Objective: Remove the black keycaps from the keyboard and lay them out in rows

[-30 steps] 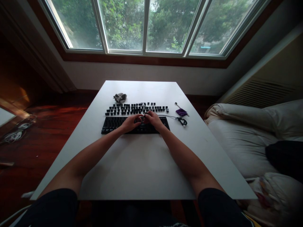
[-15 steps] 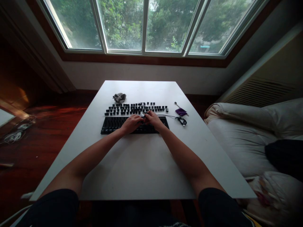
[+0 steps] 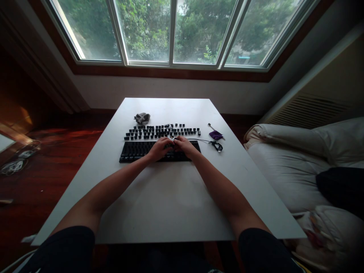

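A black keyboard (image 3: 136,151) lies near the middle of the white table (image 3: 159,201). My left hand (image 3: 160,148) is over its centre, with the fingers bent and pinched together. Close beside it my right hand (image 3: 184,145) is closed too, fingertips almost meeting the left ones. Between them shows a small pale wire loop, apparently a keycap puller (image 3: 172,138), gripped by the right fingers. Whatever the left fingertips pinch is too small to make out. Behind the keyboard several loose black keycaps (image 3: 145,134) stand in rows. Both hands hide part of the keyboard.
A crumpled grey cloth (image 3: 141,118) lies behind the keycaps. To the right are a coiled black USB cable (image 3: 216,146), a purple cloth (image 3: 216,135) and a thin brush-like stick (image 3: 211,127). A pale sofa (image 3: 273,163) flanks the table's right side.
The fingers have shifted slightly over the keyboard, and the wire loop between them now shows more clearly. The whole view has moved a little; the keycap rows look the same.
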{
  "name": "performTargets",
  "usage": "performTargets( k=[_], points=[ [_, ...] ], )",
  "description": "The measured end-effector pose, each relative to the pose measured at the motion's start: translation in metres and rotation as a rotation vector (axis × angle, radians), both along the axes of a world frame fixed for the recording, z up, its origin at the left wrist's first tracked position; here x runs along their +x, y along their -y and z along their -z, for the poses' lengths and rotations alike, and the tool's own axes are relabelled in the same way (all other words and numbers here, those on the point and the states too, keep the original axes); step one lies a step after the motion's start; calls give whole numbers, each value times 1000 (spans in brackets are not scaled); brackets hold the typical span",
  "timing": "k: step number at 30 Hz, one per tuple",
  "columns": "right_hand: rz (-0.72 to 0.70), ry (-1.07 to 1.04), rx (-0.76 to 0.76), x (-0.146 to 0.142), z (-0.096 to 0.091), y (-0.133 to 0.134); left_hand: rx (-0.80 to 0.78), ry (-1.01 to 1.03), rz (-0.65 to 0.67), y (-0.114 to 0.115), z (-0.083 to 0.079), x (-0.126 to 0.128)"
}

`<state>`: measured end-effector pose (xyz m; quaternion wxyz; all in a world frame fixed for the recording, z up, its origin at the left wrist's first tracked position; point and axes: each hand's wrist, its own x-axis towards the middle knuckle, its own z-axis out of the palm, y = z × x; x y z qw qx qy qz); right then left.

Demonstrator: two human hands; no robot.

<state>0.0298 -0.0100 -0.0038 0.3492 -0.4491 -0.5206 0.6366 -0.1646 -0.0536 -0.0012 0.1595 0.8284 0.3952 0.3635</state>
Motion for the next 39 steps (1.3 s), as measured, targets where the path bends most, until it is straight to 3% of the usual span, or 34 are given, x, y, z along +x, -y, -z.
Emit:
performTargets(
  k=[5, 10, 19, 39],
  points=[
    [244, 10, 48, 5, 0, -9, 20, -111, -331, -26, 0, 4],
    [250, -12, 48, 12, 4, -11, 23, -346, -459, -57, -2, 17],
    [253, -45, 29, 17, 2, -13, -41, -492, -519, -82, 3, 29],
    [219, -34, 34, 18, -5, -9, -52, -414, -513, -86, 14, 22]
  ],
)
